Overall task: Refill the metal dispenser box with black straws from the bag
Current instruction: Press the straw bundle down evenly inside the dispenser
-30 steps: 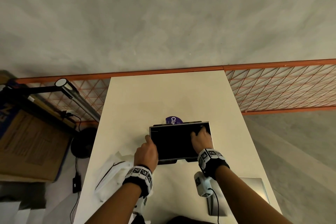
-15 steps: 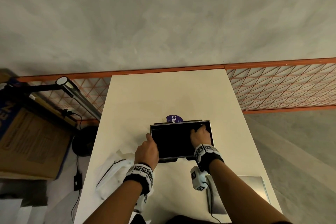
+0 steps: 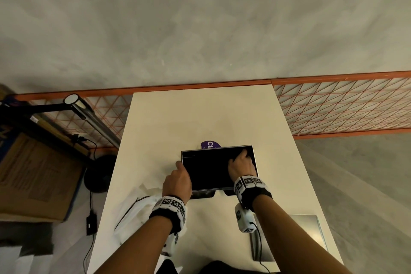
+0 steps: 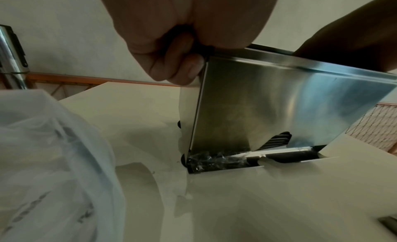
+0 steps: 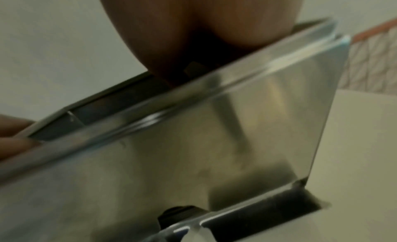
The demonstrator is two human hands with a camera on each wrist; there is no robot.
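Note:
The metal dispenser box (image 3: pixel 219 188) stands mid-table with its top uncovered and its inside dark. My left hand (image 3: pixel 178 181) grips the box's left top corner; in the left wrist view its fingers (image 4: pixel 178 70) curl against the shiny wall (image 4: pixel 279 109). My right hand (image 3: pixel 241 164) reaches down into the right side of the box's top, and its fingertips are lost in the dark. The right wrist view shows only my palm (image 5: pixel 204 33) above the rim (image 5: pixel 193 99). Wrapped black straws (image 4: pixel 225 160) lie in the bottom tray. The clear plastic bag (image 3: pixel 138 213) lies left of my left forearm.
A flat metal lid (image 3: pixel 304 236) lies on the table (image 3: pixel 200 118) at the near right. A purple disc (image 3: pixel 210 144) peeks out behind the box. Orange mesh (image 3: pixel 344 107) flanks the table, with a cardboard box (image 3: pixel 37 176) and a lamp (image 3: pixel 89 113) to the left.
My right wrist has shifted slightly forward over the box. My left hand keeps the same hold on the left corner, and the box has not moved.

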